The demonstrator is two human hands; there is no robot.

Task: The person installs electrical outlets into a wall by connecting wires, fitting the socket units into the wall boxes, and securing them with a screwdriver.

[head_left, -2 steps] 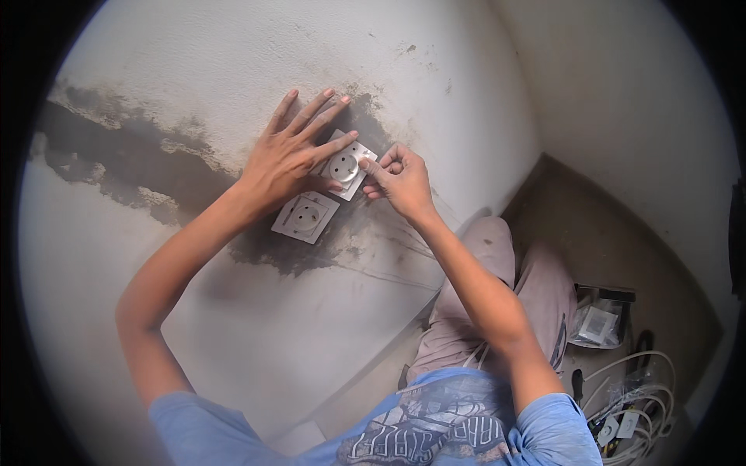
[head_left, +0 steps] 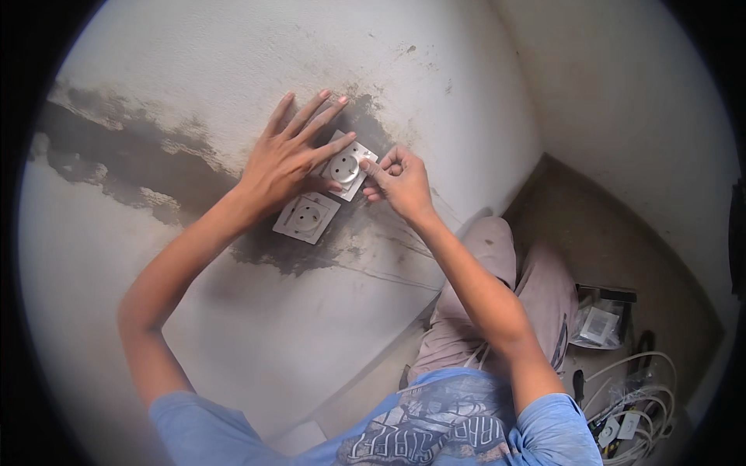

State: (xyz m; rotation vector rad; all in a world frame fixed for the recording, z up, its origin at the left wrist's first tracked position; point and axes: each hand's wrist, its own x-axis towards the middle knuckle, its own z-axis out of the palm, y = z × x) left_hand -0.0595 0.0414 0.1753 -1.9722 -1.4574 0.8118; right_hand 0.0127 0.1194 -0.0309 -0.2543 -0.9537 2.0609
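Observation:
Two white square socket plates are on the wall, over a grey patch of rough plaster: an upper one and a lower one. My left hand spreads its fingers over the wall beside the upper socket, with index finger and thumb touching that plate's left side. My right hand is closed at the right edge of the upper socket, thumb against its front and fingers curled; the fingertips behind the thumb are partly hidden.
The wall meets another wall at a corner on the right. My bent legs lie below. On the floor at lower right are a tray with a bagged white fitting, a black-handled tool, small white parts and loops of white cable.

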